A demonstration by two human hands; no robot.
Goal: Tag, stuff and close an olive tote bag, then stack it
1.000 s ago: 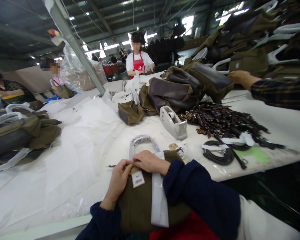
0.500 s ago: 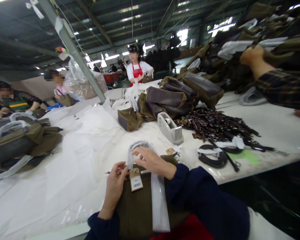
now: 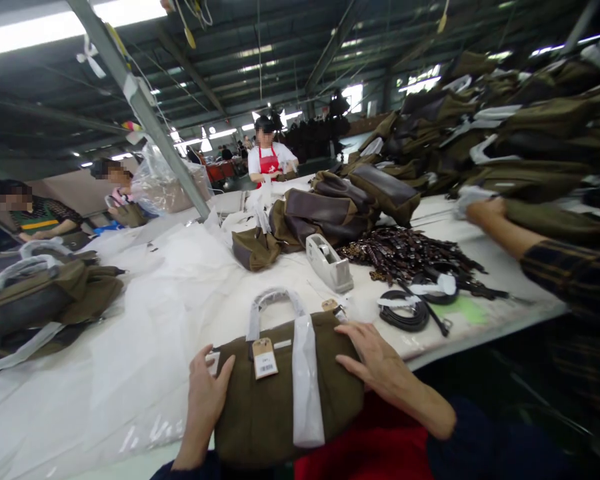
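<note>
An olive handbag [image 3: 250, 413] stands at the near table edge, its handles wrapped in white film. A tan tag with a white barcode label [image 3: 265, 360] hangs on its front. My left hand [image 3: 207, 393] grips the bag's left end, thumb on the front and fingers behind. At the upper right corner, my right hand [image 3: 375, 360] holds the bag's other end between thumb and fingers. The upright handle [image 3: 277, 293] rises above the bag; a second wrapped strap [image 3: 307, 387] hangs down its front.
Beyond the bag are a tape dispenser [image 3: 330, 263], brown straps [image 3: 413, 257] and coiled black straps [image 3: 404, 311]. Bags pile up at left [image 3: 55, 293] and right [image 3: 545, 133]. Another person's hand [image 3: 485, 212] touches the right pile; coworkers stand across the table.
My hands have moved apart from the tag and handle to the bag's two ends. The other person's hand at right has come down with a wrapped handle.
</note>
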